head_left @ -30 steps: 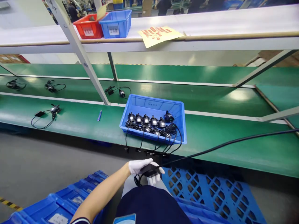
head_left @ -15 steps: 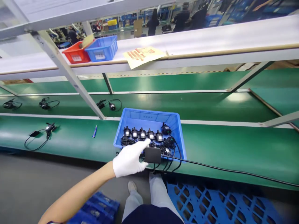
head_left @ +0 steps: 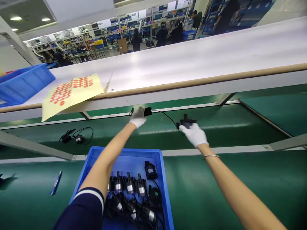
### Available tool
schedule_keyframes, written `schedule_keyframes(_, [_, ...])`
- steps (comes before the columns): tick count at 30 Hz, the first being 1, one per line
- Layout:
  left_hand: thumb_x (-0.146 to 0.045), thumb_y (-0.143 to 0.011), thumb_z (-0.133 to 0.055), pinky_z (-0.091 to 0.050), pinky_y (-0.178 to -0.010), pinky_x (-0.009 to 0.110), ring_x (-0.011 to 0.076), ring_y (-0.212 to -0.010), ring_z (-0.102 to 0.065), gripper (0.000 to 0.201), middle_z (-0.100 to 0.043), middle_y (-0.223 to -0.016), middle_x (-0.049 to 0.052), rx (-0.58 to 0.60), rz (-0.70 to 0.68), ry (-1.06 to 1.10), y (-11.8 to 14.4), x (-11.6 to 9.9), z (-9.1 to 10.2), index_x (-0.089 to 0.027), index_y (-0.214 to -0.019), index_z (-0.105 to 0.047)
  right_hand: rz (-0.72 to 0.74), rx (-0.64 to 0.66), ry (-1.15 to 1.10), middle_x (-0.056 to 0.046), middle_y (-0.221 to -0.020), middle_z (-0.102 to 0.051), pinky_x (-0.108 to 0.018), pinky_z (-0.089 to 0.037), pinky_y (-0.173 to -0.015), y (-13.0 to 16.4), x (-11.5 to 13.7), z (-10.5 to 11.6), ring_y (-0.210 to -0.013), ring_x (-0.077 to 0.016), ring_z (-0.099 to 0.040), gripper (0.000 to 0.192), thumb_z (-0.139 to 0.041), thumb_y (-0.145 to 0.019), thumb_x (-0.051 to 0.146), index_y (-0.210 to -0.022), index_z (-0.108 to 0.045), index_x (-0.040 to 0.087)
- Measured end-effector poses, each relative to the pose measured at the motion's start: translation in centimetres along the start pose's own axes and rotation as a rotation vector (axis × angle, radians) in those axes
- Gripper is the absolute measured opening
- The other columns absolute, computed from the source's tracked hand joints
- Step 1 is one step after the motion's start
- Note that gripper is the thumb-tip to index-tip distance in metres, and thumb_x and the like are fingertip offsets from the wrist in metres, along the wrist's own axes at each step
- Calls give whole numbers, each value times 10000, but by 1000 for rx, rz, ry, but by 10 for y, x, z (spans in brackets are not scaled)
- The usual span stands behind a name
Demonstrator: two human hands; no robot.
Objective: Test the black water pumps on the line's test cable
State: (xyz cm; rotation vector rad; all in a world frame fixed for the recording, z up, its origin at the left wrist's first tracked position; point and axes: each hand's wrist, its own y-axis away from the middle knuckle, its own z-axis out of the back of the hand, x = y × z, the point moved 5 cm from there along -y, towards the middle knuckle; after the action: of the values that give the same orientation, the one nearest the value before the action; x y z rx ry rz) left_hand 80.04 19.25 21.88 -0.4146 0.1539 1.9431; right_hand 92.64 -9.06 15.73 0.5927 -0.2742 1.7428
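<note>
One pump unit is in hand, outside the blue tub (head_left: pixel 168 198): the black block (head_left: pixel 148 111) and the pump (head_left: pixel 186 121), joined by a thin cable (head_left: pixel 168 116), are over the far green lane (head_left: pixel 240 127). Not released; whether either part touches the lane, can't tell. Another unit (head_left: pixel 79 138) lies on that lane, left of the tub's far left corner. Several pumps (head_left: pixel 141 187) remain in the tub, most toward its near edge, one by its right wall.

Pose: both arms stretched forward. Left hand (head_left: pixel 138 118) reaches across the tub to the lane's back edge, below the front edge of the white shelf (head_left: pixel 172 67), fingers closed around the block. Right hand (head_left: pixel 194 134) sits to its right, beyond the lane's near edge, fingers clamped on the pump. Some motion blur.
</note>
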Motion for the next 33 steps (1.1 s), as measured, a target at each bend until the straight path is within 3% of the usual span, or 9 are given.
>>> schedule_keyframes(4, [-323, -964, -634, -549, -966, 468, 256, -1149, -622, 380, -592, -1334, 111, 98, 159, 74, 4, 18, -112, -160, -1303, -579, -71, 209, 80, -80, -1071, -690, -396, -562, -869, -20, 11, -109, -928, -193, -676, 433, -613, -974, 511, -1178, -634, 131])
schedule_keyframes(7, [-376, -977, -614, -569, -921, 408, 202, -1052, -655, 377, -616, -1267, 101, 192, 247, 148, 19, 40, -158, -128, -1261, -603, -52, 315, 133, -91, -1098, -685, -395, -565, -876, -19, 25, -155, -951, -195, -676, 414, -584, -1000, 492, -1180, -640, 123])
schedule_keyframes(10, [-385, -971, -622, -560, -939, 431, 211, -1066, -651, 365, -627, -1254, 95, 199, 288, 236, 27, 65, -151, -132, -1234, -617, 56, 367, 166, -105, -1180, -673, -422, -554, -926, -8, 43, -154, -1031, -214, -670, 416, -568, -1014, 473, -1242, -625, 129])
schedule_keyframes(13, [-337, -945, -653, -517, -1006, 478, 239, -1121, -634, 318, -647, -1248, 101, 94, 302, 349, 46, 85, -104, -149, -1201, -636, 228, 382, 205, -104, -1270, -640, -442, -538, -972, 31, 61, -130, -1107, -224, -646, 383, -558, -1027, 432, -1294, -603, 162])
schedule_keyframes(18, [-282, -995, -434, -413, -1121, 403, 215, -1223, -578, 309, -628, -1308, 111, -170, 377, 566, 150, 89, -38, -188, -1215, -630, 442, 486, 363, -77, -1162, -670, -414, -571, -911, 154, 93, -135, -1014, -200, -668, 294, -587, -1021, 359, -1232, -633, 159])
schedule_keyframes(21, [-330, -960, -453, -431, -1091, 400, 224, -1168, -606, 292, -682, -1200, 86, -170, 430, 711, 226, 73, -49, -207, -1124, -662, 434, 519, 475, -81, -1127, -679, -403, -585, -880, 202, 109, -163, -994, -201, -677, 284, -605, -1013, 331, -1215, -636, 134])
schedule_keyframes(25, [-360, -903, -518, -466, -1046, 415, 240, -1073, -644, 260, -709, -1113, 97, -69, 545, 914, 293, 58, -99, -198, -1029, -678, 413, 568, 545, -105, -1152, -670, -399, -587, -886, 215, 116, -179, -1020, -213, -672, 291, -664, -978, 317, -1175, -649, 103])
schedule_keyframes(29, [-428, -888, -573, -489, -1016, 452, 269, -1043, -661, 297, -708, -1073, 130, 34, 691, 1118, 312, 58, -138, -168, -1010, -653, 479, 591, 492, -93, -1186, -658, -379, -591, -865, 212, 112, -165, -1011, -202, -668, 294, -650, -986, 336, -1210, -640, 145])
schedule_keyframes(33, [-473, -896, -625, -382, -1158, 421, 274, -1327, -535, 454, -594, -1386, 155, 93, 737, 1350, 304, 46, -143, -190, -1248, -580, 565, 570, 391, -77, -1165, -670, -402, -579, -900, 223, 113, -136, -1016, -198, -669, 262, -631, -998, 326, -1183, -648, 141])
